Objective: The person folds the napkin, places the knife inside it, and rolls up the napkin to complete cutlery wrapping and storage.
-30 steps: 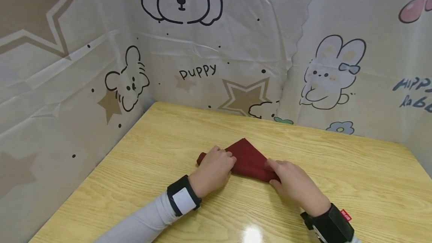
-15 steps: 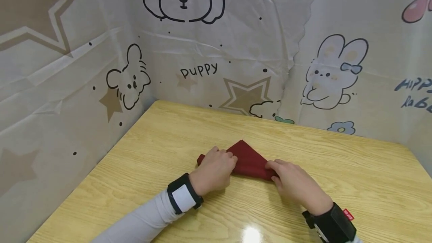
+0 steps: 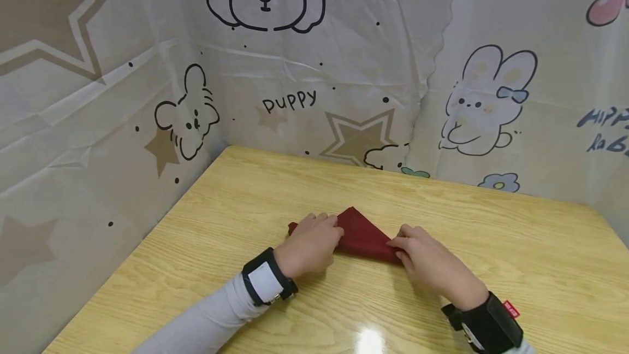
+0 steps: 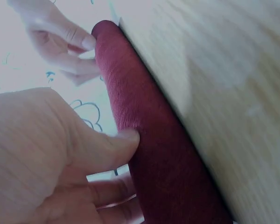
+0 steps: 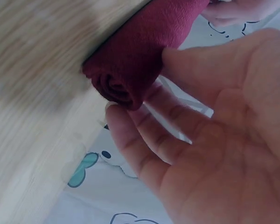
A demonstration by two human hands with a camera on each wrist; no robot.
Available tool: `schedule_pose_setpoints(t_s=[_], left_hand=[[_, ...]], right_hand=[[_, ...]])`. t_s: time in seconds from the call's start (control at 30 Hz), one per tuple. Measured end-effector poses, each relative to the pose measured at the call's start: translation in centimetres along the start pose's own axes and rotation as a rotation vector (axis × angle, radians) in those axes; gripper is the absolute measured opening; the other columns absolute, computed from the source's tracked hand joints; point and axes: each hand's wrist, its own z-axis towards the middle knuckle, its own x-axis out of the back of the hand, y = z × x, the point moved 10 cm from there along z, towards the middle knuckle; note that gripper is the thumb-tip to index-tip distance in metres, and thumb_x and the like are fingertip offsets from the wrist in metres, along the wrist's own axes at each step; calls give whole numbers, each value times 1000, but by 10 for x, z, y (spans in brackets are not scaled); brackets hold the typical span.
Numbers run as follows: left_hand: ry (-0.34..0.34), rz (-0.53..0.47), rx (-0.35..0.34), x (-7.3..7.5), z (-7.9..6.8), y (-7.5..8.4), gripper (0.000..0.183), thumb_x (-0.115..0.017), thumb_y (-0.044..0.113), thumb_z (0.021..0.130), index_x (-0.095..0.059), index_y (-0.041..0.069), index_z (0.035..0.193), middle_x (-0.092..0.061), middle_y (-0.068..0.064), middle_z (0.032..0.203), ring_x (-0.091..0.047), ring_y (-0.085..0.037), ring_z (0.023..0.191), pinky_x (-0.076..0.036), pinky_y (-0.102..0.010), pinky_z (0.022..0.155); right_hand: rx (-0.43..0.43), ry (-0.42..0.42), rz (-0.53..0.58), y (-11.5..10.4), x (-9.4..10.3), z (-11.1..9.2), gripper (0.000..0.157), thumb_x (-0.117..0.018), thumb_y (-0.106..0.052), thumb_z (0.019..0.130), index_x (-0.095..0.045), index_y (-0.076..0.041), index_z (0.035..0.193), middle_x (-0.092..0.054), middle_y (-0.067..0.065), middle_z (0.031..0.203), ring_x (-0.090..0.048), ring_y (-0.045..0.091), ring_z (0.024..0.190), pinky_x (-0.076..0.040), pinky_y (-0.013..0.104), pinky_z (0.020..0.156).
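Note:
A dark red cloth (image 3: 361,238) lies on the table, its near side rolled into a tube and a flat pointed corner sticking out at the back. My left hand (image 3: 309,246) holds the roll toward its left end, covering part of it. In the left wrist view the thumb presses the front of the rolled cloth (image 4: 154,126), with fingers behind it. At the right end my right hand (image 3: 434,261) pinches the roll between thumb and fingers. The right wrist view shows the spiral layers of the cloth's end (image 5: 114,88) beside the fingertips.
The light wood table (image 3: 221,195) extends around the cloth on all sides. Behind it and on the left hangs a pale curtain (image 3: 295,70) printed with cartoon animals and stars. A black band (image 3: 267,277) circles the left wrist.
The cloth's pointed corner has drawn slightly nearer as the roll takes up more of it. The right hand's fingers have shifted a little at the right end; the left hand stays nearly in place.

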Motion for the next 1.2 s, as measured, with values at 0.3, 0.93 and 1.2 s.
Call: schedule_pose_setpoints(t_s=[0.3,0.93,1.2], left_hand=[[148,-133,-17,14,2,-6,17,-73,6,88,-66,13,101,-73,5,89,-68,-13,84,-47,-34,77],[326,-51,25,27,-3,-5,5,-74,11,91,-74,15,89,-68,2,85,-58,-16,78,-46,-26,62],[214,16,36,19,-4,1,11,-69,11,91,-77,14,98,-61,-5,97,-55,-20,87,-49,-34,70]], right_hand=[[-40,47,-9,3,6,4,19,-73,-1,89,-64,-17,91,-55,-8,79,-51,9,72,-46,28,65],[-150,14,20,9,-5,5,22,-82,-4,83,-71,-9,102,-61,0,93,-57,15,84,-52,34,75],[-119,69,-83,6,-2,6,22,-80,-4,84,-74,-4,104,-59,0,89,-54,15,80,-50,32,69]])
